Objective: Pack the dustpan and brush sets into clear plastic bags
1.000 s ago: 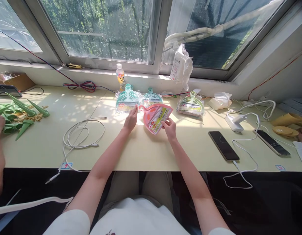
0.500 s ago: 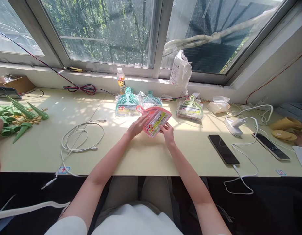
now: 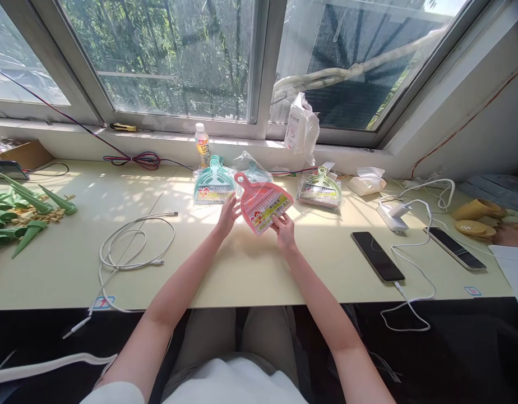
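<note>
A pink dustpan and brush set (image 3: 263,203) in clear wrapping, with a yellow label, is held tilted above the table. My right hand (image 3: 284,229) grips its lower right edge, thumb on the front. Just off its left side is my left hand (image 3: 229,215), its fingers apart and holding nothing. Behind the pink set lie a wrapped teal dustpan set (image 3: 214,182) and a second teal set (image 3: 253,171), which the pink one partly covers. Farther right sits a wrapped green dustpan set (image 3: 322,188).
A coiled white cable (image 3: 137,238) lies on the left, a black phone (image 3: 377,257) and a power adapter (image 3: 392,217) on the right. A bottle (image 3: 202,145) stands by the window. Green cone-shaped pieces (image 3: 32,205) are heaped far left. Another person's hand (image 3: 511,233) shows far right.
My left hand has come off the front of the pink set and moved slightly left. The set's handle and face are now more exposed. My right hand still holds it.
</note>
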A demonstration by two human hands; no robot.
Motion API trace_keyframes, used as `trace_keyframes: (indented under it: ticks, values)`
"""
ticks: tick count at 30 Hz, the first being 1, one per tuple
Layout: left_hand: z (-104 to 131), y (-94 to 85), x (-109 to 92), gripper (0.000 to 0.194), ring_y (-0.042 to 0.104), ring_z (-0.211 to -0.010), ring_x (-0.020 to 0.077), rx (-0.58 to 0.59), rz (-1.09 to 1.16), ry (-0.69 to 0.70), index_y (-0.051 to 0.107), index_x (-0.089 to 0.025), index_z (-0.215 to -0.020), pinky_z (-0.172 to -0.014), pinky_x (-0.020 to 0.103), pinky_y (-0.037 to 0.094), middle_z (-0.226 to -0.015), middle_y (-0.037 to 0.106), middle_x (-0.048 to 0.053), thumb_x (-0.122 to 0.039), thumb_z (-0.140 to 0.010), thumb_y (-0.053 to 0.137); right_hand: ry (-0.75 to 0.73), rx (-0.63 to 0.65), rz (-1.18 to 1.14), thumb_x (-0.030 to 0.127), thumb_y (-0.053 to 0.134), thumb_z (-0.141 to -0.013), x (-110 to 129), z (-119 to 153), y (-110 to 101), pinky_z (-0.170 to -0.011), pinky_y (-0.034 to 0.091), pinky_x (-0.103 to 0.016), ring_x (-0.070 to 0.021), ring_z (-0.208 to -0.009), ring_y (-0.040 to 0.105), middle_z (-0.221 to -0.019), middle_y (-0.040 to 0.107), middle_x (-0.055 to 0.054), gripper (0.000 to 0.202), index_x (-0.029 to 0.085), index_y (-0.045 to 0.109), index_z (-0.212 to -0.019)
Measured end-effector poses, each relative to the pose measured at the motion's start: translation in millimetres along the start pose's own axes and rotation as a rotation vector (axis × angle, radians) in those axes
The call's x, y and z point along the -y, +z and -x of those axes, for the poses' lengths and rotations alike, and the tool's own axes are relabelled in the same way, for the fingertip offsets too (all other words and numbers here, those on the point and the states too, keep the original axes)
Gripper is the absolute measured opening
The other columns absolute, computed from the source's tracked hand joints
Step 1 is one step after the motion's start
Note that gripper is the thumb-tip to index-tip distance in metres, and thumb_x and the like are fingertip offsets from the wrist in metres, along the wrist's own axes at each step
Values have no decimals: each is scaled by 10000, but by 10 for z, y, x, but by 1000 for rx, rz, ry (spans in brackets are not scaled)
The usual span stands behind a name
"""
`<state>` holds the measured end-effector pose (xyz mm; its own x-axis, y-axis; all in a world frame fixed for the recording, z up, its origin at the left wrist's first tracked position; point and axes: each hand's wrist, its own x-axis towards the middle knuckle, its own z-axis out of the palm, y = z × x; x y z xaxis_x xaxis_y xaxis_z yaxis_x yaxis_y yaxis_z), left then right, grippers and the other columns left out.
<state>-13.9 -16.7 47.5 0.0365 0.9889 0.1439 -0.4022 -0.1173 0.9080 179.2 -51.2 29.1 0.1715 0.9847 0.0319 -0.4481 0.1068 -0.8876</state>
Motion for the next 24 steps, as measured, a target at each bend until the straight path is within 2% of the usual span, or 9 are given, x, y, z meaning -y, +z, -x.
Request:
trace_keyframes:
  ticks: [4,6,9,12,15,18,22,24]
  values:
    - [107,102,81,672,647,-1123,295,281,-36,-173,558,-191,-1360,-889,394,531,-1271,665,138,-473,-779,744,-52,-35,47,342,799,-654,-42,29,27,-814,612,-375,-192,-863,686,-935,720,-52,399,189,616,-974]
    - [156,153,136,642,670,-1067,279,360,-52,-272,559,-193,-1371,-854,382,538,-1265,672,141,-461,-810,721,-77,-68,53,336,787,-665,-44,30,22,-834,610,-376,-191,-891,685,-955,714,-50,392,195,606,-983]
    - [165,207,184,589,666,-1091,273,379,6,-362,562,-194,-1377,-876,380,536,-1309,651,142,-485,-873,645,-65,-81,51,318,780,-670,-27,17,-1,-864,604,-381,-193,-917,687,-961,709,-46,380,199,600,-983]
    - [131,211,163,570,617,-1195,303,356,70,-290,564,-188,-1380,-942,405,521,-1357,623,133,-509,-909,584,-33,-68,46,315,778,-677,-24,10,-8,-885,600,-393,-197,-922,690,-956,708,-45,358,198,603,-967]
    - [144,194,142,564,595,-1230,311,351,78,-249,549,-174,-1394,-981,426,505,-1385,602,141,-449,-906,613,-5,-34,50,318,783,-678,-47,10,3,-891,600,-401,-201,-923,692,-954,713,-47,357,196,613,-968]
    - [223,231,216,585,604,-1225,281,395,113,-336,525,-202,-1418,-1009,413,493,-1410,583,132,-356,-874,676,-1,-47,43,311,789,-672,-56,1,-7,-888,599,-390,-198,-927,692,-955,715,-45,362,195,616,-969]
    - [310,367,379,572,626,-1189,286,494,161,-436,542,-210,-1399,-935,416,534,-1410,577,153,-356,-866,688,-25,-87,17,286,778,-682,-15,-14,-47,-867,600,-374,-197,-912,699,-978,708,-46,345,198,608,-970]
    - [303,417,399,537,620,-1198,296,435,166,-403,575,-201,-1357,-921,418,544,-1410,575,155,-380,-862,684,-36,-89,3,278,767,-691,4,-10,-52,-873,599,-370,-199,-932,700,-1000,706,-48,342,204,602,-981]
